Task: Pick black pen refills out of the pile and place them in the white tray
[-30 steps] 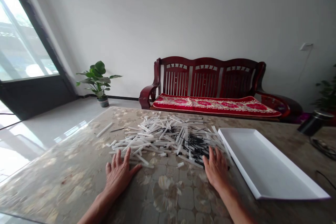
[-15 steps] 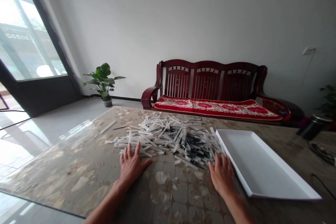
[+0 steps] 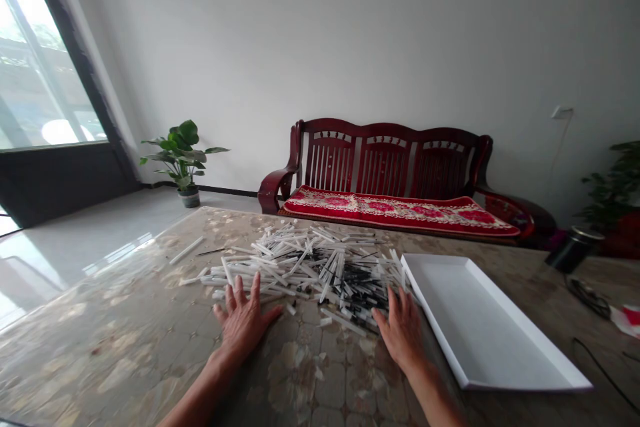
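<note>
A loose heap of pen parts (image 3: 280, 257), pale see-through tubes mixed with black slender pieces (image 3: 357, 280), lies across the middle of the table. My left hand (image 3: 243, 321) rests palm down at the heap's near left edge, fingers spread, fingertips touching or close to the pale tubes. At the near right edge of the heap, my right hand (image 3: 403, 330) is low over the tabletop with its fingers stretched out beside the black pieces. Neither hand grips anything. A shallow white tray (image 3: 505, 320) lies just right of my right hand, with nothing visible inside.
The table (image 3: 125, 327) has a glossy floral cover. One pale tube (image 3: 187, 250) lies apart at the left. A dark cylinder (image 3: 575, 248) and a cable (image 3: 587, 297) are at the right. Behind the table stand a wooden bench (image 3: 383, 160) and a potted plant (image 3: 187, 160).
The view has shifted slightly. My left hand's fingers are spread wider. My right hand has moved a little left, away from the tray, along the heap's edge.
</note>
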Motion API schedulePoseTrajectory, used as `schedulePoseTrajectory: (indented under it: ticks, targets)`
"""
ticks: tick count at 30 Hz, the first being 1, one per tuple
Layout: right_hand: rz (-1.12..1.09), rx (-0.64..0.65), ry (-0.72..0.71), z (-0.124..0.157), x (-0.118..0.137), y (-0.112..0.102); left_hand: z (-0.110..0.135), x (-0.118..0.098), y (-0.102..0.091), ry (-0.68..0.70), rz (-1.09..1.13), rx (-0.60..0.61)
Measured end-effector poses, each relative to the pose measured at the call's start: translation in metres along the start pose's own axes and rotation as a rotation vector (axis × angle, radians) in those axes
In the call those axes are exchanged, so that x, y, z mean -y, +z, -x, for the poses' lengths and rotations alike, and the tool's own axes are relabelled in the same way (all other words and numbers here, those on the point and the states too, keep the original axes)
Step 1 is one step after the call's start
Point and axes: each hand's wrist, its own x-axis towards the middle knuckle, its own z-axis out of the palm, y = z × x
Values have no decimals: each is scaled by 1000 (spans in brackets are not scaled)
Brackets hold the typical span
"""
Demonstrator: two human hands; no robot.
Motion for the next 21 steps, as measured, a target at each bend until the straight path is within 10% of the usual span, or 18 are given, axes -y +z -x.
schedulePoseTrajectory:
  ticks: [15, 21]
  targets:
    - [42, 183, -40, -12, -16, 2, -6, -33, 2, 129, 40, 53]
    - [-33, 71, -200, -2, -5, -21, -16, 17, -16, 29, 16, -162]
